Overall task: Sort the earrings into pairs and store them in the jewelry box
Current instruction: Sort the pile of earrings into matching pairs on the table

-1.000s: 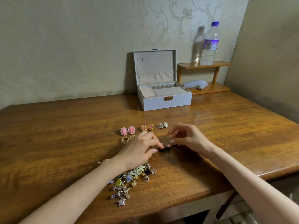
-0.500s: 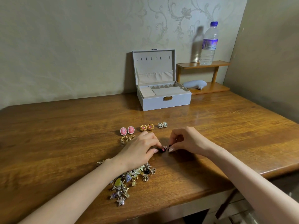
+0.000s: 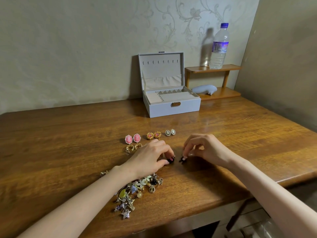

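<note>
From the head view, the person's left hand [image 3: 151, 158] lies low on the brown wooden bench [image 3: 240, 134]. Its fingers are curled, with thumb and forefinger pinching a small black earring [image 3: 171, 159] that rests on the wood. The right hand [image 3: 205, 150] arches opposite, fingers bent downward, their tips pinching a second small black earring [image 3: 182, 159]. The two black pieces lie side by side with a narrow gap between them, midway between the hands. They are too small for their long axis to be read.

The pale grey jewelry box [image 3: 171, 109] stands well beyond the hands, almost straight ahead near the wall. Neither hand looks clearly nearer to it. Four sorted pairs lie between the hands and the box:
- pink oval cameo earrings [image 3: 133, 138]
- gold-rimmed pink round earrings [image 3: 153, 135]
- small silver-rimmed cameo earrings [image 3: 170, 132]
- gold filigree earrings [image 3: 133, 147]

Any reach toward the box would probably have to pass over this row.

The box is open with its lid upright. The beige lining shows slotted rolls on the left, a row of small compartments at the back and one broad flat section. I can make out no earring in any of them.

A tangled heap of unsorted mixed earrings [image 3: 137, 191] lies beside the left wrist, near the bench's front edge.
</note>
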`<action>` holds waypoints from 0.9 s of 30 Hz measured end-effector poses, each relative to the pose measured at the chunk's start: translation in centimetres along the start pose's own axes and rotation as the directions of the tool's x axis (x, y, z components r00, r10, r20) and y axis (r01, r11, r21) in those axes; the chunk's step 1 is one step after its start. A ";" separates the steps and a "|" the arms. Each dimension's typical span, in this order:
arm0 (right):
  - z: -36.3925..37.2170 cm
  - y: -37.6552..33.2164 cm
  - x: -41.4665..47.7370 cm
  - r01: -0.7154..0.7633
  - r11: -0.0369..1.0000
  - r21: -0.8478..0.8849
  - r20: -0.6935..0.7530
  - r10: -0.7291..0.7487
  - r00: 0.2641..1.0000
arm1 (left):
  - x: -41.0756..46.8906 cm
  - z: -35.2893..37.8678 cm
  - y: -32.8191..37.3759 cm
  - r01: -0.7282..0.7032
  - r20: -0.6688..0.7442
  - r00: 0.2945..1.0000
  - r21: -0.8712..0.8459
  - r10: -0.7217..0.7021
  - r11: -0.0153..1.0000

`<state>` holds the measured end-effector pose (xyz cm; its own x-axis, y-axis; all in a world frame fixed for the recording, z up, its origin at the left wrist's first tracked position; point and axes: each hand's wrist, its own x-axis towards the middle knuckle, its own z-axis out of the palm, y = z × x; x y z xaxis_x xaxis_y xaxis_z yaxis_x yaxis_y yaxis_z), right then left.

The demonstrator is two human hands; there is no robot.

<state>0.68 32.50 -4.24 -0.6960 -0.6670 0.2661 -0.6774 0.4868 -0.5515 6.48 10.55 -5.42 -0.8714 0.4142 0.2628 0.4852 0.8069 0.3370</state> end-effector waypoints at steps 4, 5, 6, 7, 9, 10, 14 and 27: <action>0.2 -0.7 -0.6 -0.094 0.996 -0.004 -0.115 0.093 0.989 | 0.4 0.3 0.0 -0.007 -0.013 1.000 0.029 0.008 1.000; 0.5 -0.9 -0.6 -0.119 0.993 -0.020 -0.103 0.117 0.988 | 0.6 0.3 0.1 -0.010 -0.019 1.000 0.036 0.011 0.999; 0.9 -1.1 -0.7 -0.135 0.990 -0.041 -0.088 0.131 0.987 | 0.7 0.4 0.2 -0.014 -0.025 1.000 0.044 0.015 0.999; 1.3 -1.1 -0.8 -0.141 0.988 -0.063 -0.081 0.136 0.987 | 0.9 0.5 0.3 -0.015 -0.031 0.999 0.055 0.017 0.998; 1.8 -1.2 -0.7 -0.143 0.985 -0.095 -0.093 0.134 0.987 | 1.2 0.6 0.3 -0.006 -0.046 0.999 0.078 0.010 0.997; 1.9 -1.2 -0.6 -0.142 0.985 -0.100 -0.104 0.132 0.986 | 1.3 0.7 0.3 0.003 -0.056 0.998 0.085 0.002 0.996; 2.1 -0.9 0.3 -0.143 0.983 -0.114 -0.138 0.126 0.982 | 2.0 1.1 0.1 0.055 -0.101 0.994 0.119 -0.043 0.991; 3.0 0.9 3.7 -0.128 0.990 -0.057 -0.246 0.110 0.963 | 4.3 1.6 -0.4 0.192 -0.219 0.966 0.261 -0.136 0.946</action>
<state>-1.75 28.76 -6.11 -0.8033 -0.4498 0.3905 -0.5956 0.5993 -0.5349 2.45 12.68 -5.84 -0.8919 0.1985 0.4064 0.2729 0.9527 0.1335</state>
